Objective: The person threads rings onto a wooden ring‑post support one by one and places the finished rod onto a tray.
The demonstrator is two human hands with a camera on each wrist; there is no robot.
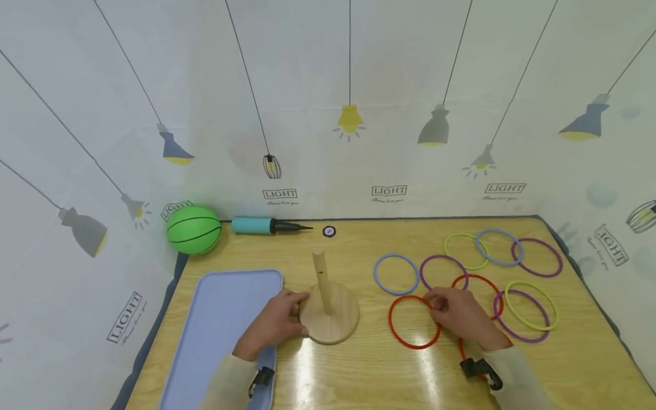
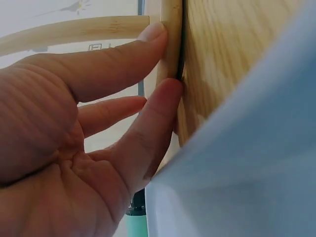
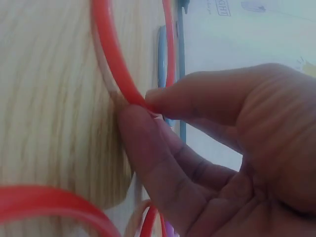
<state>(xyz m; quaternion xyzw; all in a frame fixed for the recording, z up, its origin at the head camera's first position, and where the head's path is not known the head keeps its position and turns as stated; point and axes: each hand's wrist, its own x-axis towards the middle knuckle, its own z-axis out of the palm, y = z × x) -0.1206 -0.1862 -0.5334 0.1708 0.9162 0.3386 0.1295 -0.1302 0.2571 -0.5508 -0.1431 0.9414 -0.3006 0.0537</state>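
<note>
A wooden peg stand [image 1: 339, 324] with a round base and an upright post stands mid-table. My left hand [image 1: 274, 322] holds the left edge of its base, thumb and fingers at the rim [image 2: 171, 44] in the left wrist view. To the right of the stand, my right hand [image 1: 461, 313] pinches a red ring [image 3: 114, 54] between thumb and fingers. In the head view that red ring [image 1: 415, 347] is low over the table; whether its far side touches the wood I cannot tell. Another red ring [image 1: 462, 350] lies partly hidden under my right wrist.
Several rings lie on the right: a blue ring [image 1: 397, 293], a purple ring [image 1: 445, 256], a red ring [image 1: 474, 276], others overlapping beyond. A blue-grey tray [image 1: 225, 319] is at left. Behind it sit a green ball [image 1: 193, 230], a hand pump [image 1: 251, 225] and a small disc [image 1: 329, 231].
</note>
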